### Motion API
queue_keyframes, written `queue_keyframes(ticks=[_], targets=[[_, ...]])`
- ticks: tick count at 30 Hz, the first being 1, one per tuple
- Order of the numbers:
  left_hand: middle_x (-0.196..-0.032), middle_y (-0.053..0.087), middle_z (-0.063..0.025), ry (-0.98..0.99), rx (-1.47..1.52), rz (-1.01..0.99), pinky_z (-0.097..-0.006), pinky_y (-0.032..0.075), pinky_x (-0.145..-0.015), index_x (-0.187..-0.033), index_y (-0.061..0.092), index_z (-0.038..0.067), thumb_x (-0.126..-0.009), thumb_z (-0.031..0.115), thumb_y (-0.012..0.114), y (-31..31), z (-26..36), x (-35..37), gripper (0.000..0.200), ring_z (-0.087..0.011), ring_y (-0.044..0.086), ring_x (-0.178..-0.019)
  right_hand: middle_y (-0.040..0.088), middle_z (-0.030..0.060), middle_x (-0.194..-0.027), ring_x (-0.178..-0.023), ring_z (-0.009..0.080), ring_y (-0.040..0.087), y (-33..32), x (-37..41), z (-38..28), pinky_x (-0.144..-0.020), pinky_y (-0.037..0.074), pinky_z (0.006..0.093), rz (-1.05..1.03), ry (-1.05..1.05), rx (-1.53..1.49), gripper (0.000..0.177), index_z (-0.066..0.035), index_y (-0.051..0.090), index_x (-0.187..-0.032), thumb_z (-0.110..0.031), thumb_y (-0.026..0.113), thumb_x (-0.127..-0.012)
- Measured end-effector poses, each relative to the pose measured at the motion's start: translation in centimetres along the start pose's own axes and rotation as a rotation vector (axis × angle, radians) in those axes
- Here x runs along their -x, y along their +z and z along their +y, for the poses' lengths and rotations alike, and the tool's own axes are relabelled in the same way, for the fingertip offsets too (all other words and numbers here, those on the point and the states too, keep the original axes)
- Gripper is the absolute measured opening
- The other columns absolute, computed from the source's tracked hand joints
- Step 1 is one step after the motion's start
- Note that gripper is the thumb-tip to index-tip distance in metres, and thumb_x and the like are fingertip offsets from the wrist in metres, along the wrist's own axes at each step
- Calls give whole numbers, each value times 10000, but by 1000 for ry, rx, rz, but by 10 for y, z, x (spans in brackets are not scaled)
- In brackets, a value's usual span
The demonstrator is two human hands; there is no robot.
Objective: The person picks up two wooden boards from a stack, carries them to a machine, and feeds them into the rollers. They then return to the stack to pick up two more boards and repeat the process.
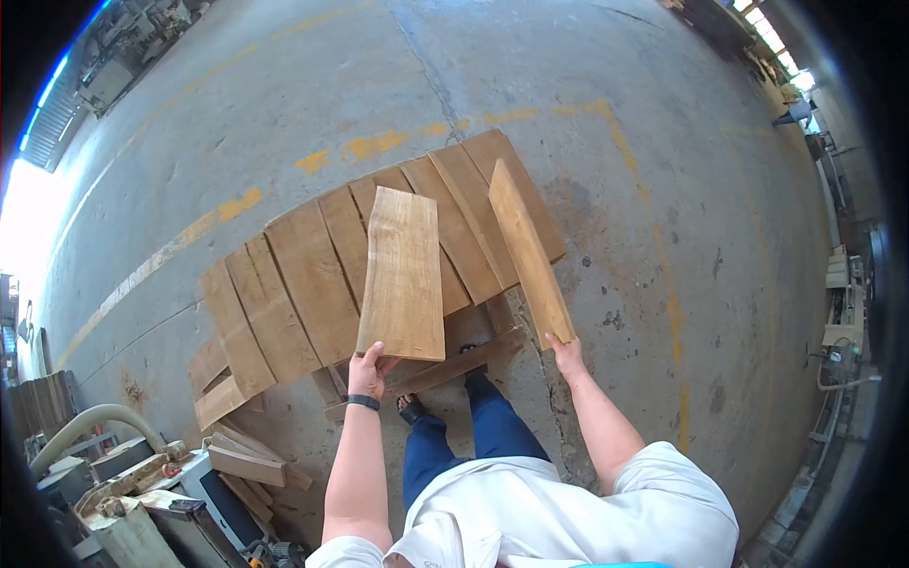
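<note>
My left hand [367, 371] grips the near end of a light brown board [403, 275], its broad face turned up, above a row of planks. My right hand [566, 356] grips the near end of another board [530, 256], which is tilted so that it looks narrow, over the right end of the row. The two boards are apart, with their far ends pointing away from me. Beneath them, several darker planks [317, 270] lie side by side on a low wooden support [459, 367]. Part of the row is hidden by the held boards.
Wood offcuts [248, 464] lie on the floor at the lower left, beside a machine [142, 511] with a thick hose [99, 417]. Yellow lines [374, 145] mark the concrete floor. Another person [798, 114] is far off at the upper right. My feet are just before the support.
</note>
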State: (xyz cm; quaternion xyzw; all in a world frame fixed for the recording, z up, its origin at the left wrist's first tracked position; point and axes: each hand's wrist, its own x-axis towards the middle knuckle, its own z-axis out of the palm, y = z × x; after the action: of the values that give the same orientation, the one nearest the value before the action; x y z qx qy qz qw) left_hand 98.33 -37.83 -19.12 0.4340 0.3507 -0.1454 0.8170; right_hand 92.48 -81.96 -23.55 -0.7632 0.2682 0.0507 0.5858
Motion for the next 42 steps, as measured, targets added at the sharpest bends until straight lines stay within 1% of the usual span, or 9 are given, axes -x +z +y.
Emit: queue_keyframes(ticks=[4,13,16,19,22,28,32,38,42], targets=[[-1059,669,-105,99,-194,28,-361,612,-742,-1185,566,-9,-886,71,632,-27,6,48,317,-203,686,-880,668,163,-1062,-1024,309,639,7,81,-11,-869,483,388,108,-28,362,371,-79,587,-1187,-196,706,-856],[-1076,704,-137,420,-871,59,-319,522,-829,-1269,580,-36,-846,42,637,-92,13,129,434,-210,683,-907,661,198,-1106,-1071,359,622,34,216,-13,-902,479,415,112,68,417,472,-67,558,-1227,-251,726,-826],[-1067,695,-138,439,-674,16,-329,557,-779,-1234,588,-41,-853,38,629,-112,0,135,391,-220,691,-892,676,176,-1109,-1050,290,643,45,227,-17,-896,484,385,91,70,397,489,12,566,-1232,-222,731,-836],[-1044,683,-133,155,-314,35,-344,602,-707,-1179,589,-25,-858,33,633,-113,1,169,329,-223,694,-886,671,168,-1117,-1060,279,634,46,231,-24,-912,477,378,70,-10,323,477,36,566,-1217,-204,728,-838],[-1005,676,-119,98,-143,120,-353,627,-646,-1134,577,6,-859,33,642,-125,-17,197,284,-211,694,-853,646,145,-1173,-1089,272,614,40,225,-24,-930,470,370,-31,-25,187,485,34,550,-1236,-184,723,-838],[-1001,684,-97,158,86,142,-361,615,-689,-1156,558,19,-859,63,632,-154,-68,286,308,-220,702,-837,614,84,-1179,-1056,233,610,19,205,-13,-878,501,367,-109,-122,-337,479,-8,523,-1264,-132,699,-836],[-968,687,-71,258,295,176,-359,603,-723,-1150,560,46,-855,75,646,-163,-96,361,309,-211,698,-822,625,58,-1107,-999,193,629,-2,241,-50,-797,554,359,-208,198,-537,390,-74,554,-1210,-127,682,-846],[-1081,675,-102,431,541,242,-389,605,-817,-1182,560,48,-841,38,660,-204,-128,456,356,-242,688,-946,639,66,-1146,-1031,215,643,17,299,-85,-830,567,342,-592,304,-749,396,-56,548,-1222,-94,680,-851],[-1102,669,-95,569,658,315,-391,602,-828,-1196,560,54,-841,39,668,-242,-145,511,372,-243,681,-975,627,99,-1187,-1101,250,622,58,330,-102,-948,527,408,-836,382,-723,457,-31,513,-1269,-71,680,-846]])
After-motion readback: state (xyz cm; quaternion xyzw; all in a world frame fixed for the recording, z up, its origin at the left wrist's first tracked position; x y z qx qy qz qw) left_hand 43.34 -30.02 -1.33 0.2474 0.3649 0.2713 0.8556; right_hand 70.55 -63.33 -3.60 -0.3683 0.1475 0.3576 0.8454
